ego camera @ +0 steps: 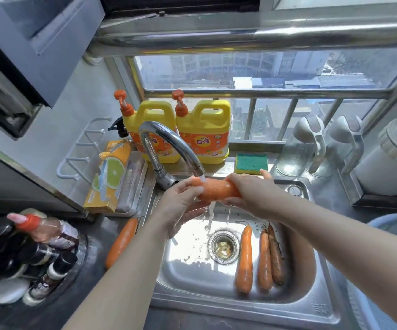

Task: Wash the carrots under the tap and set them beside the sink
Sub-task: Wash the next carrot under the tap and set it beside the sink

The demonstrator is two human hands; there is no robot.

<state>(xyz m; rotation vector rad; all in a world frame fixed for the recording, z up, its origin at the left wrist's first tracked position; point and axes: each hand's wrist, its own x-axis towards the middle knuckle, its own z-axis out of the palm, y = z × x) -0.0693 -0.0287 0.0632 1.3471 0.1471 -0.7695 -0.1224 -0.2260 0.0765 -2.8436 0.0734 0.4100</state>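
Water runs from the chrome tap (168, 144) onto a thick orange carrot (216, 190) held level above the steel sink (207, 291). My left hand (180, 208) grips its left end and my right hand (249, 194) grips its right end. Three more carrots lie in the basin right of the drain (223, 246): a bright one (245, 258), a second (264, 260), and a darker, dirtier one (277, 258). Another carrot (121, 241) lies on the counter just left of the sink.
Two yellow detergent jugs (204, 132) and a green-yellow sponge (252, 163) stand behind the sink under the window. An orange box (109, 177) sits at the left. Sauce bottles (38, 246) crowd the near left counter. Glass jugs (307, 148) stand at the right.
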